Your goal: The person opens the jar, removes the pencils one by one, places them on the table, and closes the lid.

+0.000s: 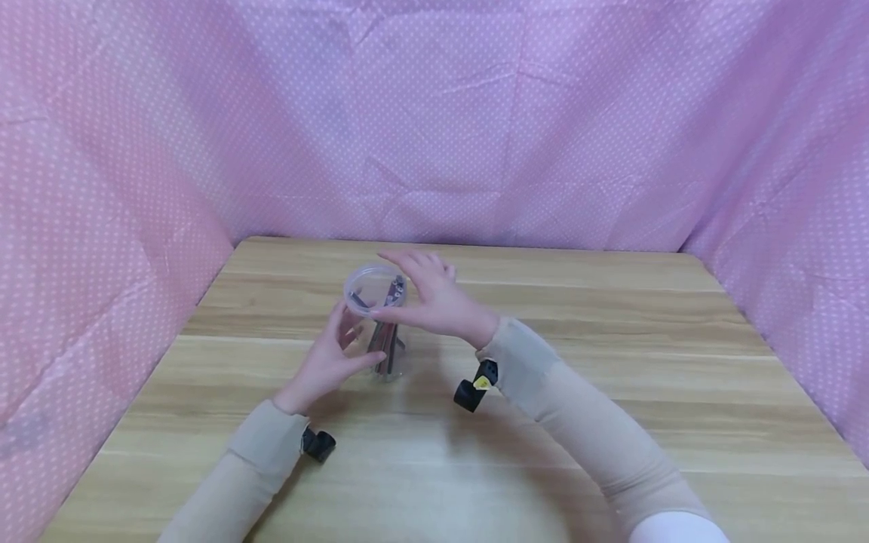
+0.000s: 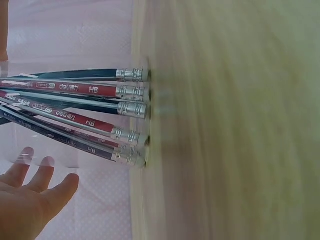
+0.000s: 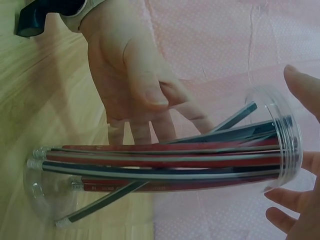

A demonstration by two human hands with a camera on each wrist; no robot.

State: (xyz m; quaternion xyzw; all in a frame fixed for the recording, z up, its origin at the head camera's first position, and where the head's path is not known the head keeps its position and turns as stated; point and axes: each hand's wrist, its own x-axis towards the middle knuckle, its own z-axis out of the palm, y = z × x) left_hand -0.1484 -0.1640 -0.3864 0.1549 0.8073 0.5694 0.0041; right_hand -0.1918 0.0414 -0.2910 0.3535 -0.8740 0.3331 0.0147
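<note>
Head view: the clear, cylindrical plastic jar (image 1: 375, 267) stands upright, apparently on the pale wood-grain table (image 1: 543, 445), red and dark pencils (image 1: 387, 343) inside. Left hand (image 1: 320, 367) low beside it, fingers spread; right hand (image 1: 441, 302) wide at the rim.

Left wrist view: white eraser ends (image 2: 144, 75) face down. I can't tell if the left fingertips press the wall.

Right wrist view: one dark pencil (image 3: 100, 202) slants across the others. Right thumb and fingers well parted near the rim. Best, I judge: steady low with the left, squeeze gently, avoid tilting; loose pencils could slide.
</note>
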